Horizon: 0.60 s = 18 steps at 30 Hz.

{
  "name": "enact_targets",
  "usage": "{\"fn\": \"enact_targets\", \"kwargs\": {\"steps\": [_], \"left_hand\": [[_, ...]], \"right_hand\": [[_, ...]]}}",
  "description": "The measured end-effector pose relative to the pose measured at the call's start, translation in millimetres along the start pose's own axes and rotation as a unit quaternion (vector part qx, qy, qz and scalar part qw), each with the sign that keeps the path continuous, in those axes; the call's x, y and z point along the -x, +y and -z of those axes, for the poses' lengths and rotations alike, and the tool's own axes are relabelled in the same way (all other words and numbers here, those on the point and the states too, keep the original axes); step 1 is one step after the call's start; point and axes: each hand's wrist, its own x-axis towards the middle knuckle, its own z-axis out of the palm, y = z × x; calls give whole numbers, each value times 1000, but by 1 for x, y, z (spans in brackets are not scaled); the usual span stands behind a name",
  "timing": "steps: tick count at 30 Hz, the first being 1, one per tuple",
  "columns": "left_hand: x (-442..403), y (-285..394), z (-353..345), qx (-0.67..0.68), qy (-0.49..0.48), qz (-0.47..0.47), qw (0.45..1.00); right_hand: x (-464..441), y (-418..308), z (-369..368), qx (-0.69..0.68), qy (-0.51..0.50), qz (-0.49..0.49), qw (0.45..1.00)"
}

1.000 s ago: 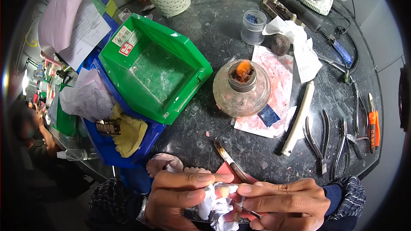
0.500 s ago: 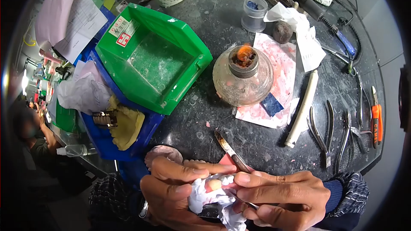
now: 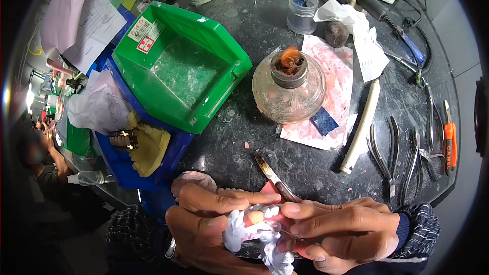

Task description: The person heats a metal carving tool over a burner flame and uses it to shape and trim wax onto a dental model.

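A white, lumpy dental piece [image 3: 265, 230] with pink material and a yellowish tooth-like part lies between my hands at the bottom centre. Its left side is gripped by the curled fingers of my left hand [image 3: 206, 229]. My right hand [image 3: 346, 229] pinches the right side, where pink material shows at the fingertips. A knife [image 3: 275, 177] with a stained blade rests on the table just beyond my fingers, over a pink sheet [image 3: 269, 188]. Beside my left hand sits a pinkish cast [image 3: 194, 180], partly covered by the fingers.
A lit glass burner [image 3: 289, 89] stands on stained paper [image 3: 336, 66]. Left are a green bin [image 3: 188, 71], a blue tray [image 3: 114, 165] and a yellow cast [image 3: 152, 150]. Pliers [image 3: 391, 158] and a white stick [image 3: 360, 127] lie right. Another person [image 3: 56, 165] sits far left.
The view has shifted, so the table items sit higher. The white piece has turned and shows more of its curved shape. My right hand has moved slightly right, and the thin tool near its fingers is less visible.
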Motion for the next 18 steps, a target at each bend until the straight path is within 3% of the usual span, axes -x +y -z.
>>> {"fn": "enact_targets", "kwargs": {"steps": [3,9,12,16,18], "left_hand": [[-1,0,0,-13,5,-2,1000],[0,1,-2,-84,12,-3,996],[-3,6,1,2,-17,43,999],[1,11,-4,46,49,108,992],[-3,6,1,114,37,97,988]], "right_hand": [[0,12,2,33,-20,79,996],[-1,11,9,99,-86,106,986],[-2,14,9,75,-89,117,986],[-16,-13,8,71,-139,-59,986],[-5,-7,3,-12,-76,-85,993]]}}
